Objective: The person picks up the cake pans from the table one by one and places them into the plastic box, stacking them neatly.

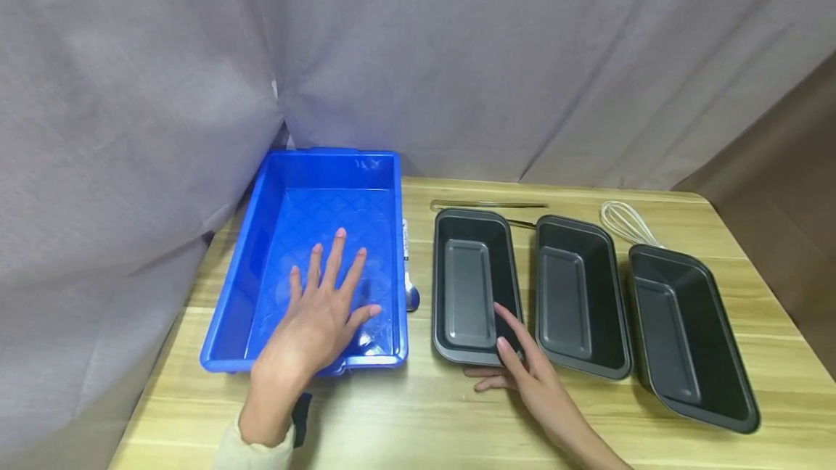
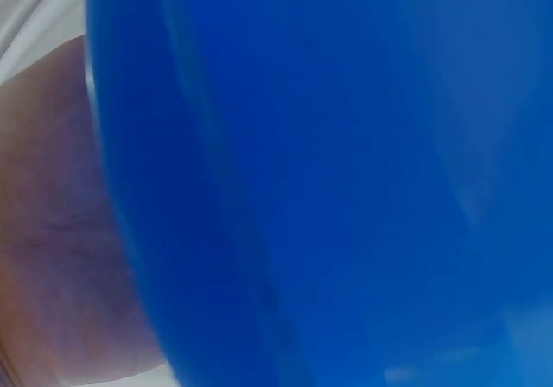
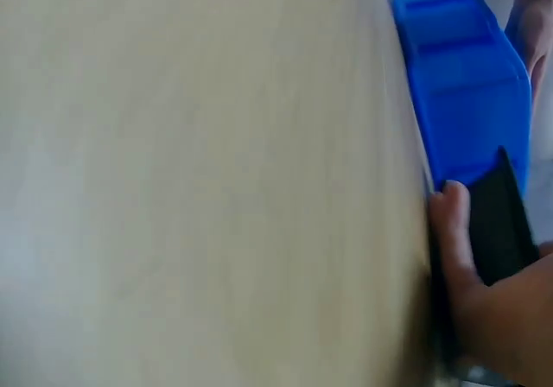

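My left hand [image 1: 316,325] reaches over the near rim of a blue plastic tray [image 1: 401,238], fingers straight and spread. Whether it touches the tray floor, I cannot tell. Blue plastic fills most of the left wrist view, hiding the fingers. At the near right corner of the leftmost dark loaf pan [image 1: 466,296], my right hand [image 1: 538,383] grips the rim, with some digits over it and others outside below it. The right wrist view shows a digit [image 3: 454,223] along the pan's dark wall [image 3: 497,223]. That pan stands upright on the table.
Two more loaf pans, a middle one [image 1: 564,303] and a right one [image 1: 669,347], stand alongside. Behind them lie a whisk [image 1: 623,220] and a thin long utensil [image 1: 490,204]. A spoon [image 1: 411,296] lies beside the tray. Grey curtain [image 1: 457,56] bounds the wooden table [image 1: 392,426].
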The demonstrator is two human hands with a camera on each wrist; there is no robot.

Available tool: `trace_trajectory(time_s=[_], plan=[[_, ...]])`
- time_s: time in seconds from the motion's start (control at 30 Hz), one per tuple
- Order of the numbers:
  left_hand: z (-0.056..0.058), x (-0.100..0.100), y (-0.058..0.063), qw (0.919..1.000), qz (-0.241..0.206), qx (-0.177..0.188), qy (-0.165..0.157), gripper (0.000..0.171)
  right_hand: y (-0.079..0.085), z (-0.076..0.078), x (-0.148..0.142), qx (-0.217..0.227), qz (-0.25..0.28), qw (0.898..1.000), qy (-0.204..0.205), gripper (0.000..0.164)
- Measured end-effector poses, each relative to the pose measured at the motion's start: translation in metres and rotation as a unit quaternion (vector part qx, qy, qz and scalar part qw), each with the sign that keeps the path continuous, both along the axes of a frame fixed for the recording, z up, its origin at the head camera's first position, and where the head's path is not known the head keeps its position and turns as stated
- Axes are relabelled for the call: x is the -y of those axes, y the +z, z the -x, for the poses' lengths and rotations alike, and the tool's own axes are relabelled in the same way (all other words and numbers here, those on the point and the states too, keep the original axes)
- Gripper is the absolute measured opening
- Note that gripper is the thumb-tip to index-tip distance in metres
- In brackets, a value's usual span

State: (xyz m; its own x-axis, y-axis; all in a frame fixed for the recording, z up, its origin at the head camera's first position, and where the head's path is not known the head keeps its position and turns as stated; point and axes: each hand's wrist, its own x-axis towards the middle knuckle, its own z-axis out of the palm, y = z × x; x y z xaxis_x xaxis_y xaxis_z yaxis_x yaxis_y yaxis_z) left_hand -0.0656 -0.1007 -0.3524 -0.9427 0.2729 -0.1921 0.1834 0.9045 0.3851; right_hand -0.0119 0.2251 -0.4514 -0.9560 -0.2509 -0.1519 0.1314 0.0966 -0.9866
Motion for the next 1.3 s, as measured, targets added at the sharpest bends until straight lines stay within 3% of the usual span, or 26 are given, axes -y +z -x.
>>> trace_trajectory(time_s=[0.23, 0.33, 0.5, 0.77, 1.07, 1.3], plan=[[0.0, 0.0, 0.0, 1.0, -0.008, 0.003, 0.002, 0.08, -0.009, 0.003, 0.013, 0.003, 0.069, 0.994, -0.081, 0.05], [0.0, 0.001, 0.0, 0.9999, -0.01, 0.002, 0.002, 0.079, -0.004, 0.005, 0.017, 0.008, 0.074, 0.99, -0.121, 0.048], [0.0, 0.002, 0.002, 0.9998, -0.019, 0.001, 0.001, 0.08, 0.008, 0.007, 0.02, -0.01, 0.088, 0.984, -0.154, 0.046], [-0.002, 0.027, 0.004, 0.9994, -0.028, -0.005, 0.018, 0.081, 0.027, 0.016, 0.023, -0.093, 0.049, 0.979, -0.173, 0.032], [-0.012, 0.082, -0.019, 0.9938, -0.018, -0.03, 0.106, 0.082, 0.046, 0.033, 0.03, -0.126, -0.003, 0.976, -0.176, 0.028], [-0.019, 0.103, -0.038, 0.9914, -0.01, -0.035, 0.126, 0.081, 0.055, 0.041, 0.031, -0.124, -0.023, 0.978, -0.163, 0.037]])
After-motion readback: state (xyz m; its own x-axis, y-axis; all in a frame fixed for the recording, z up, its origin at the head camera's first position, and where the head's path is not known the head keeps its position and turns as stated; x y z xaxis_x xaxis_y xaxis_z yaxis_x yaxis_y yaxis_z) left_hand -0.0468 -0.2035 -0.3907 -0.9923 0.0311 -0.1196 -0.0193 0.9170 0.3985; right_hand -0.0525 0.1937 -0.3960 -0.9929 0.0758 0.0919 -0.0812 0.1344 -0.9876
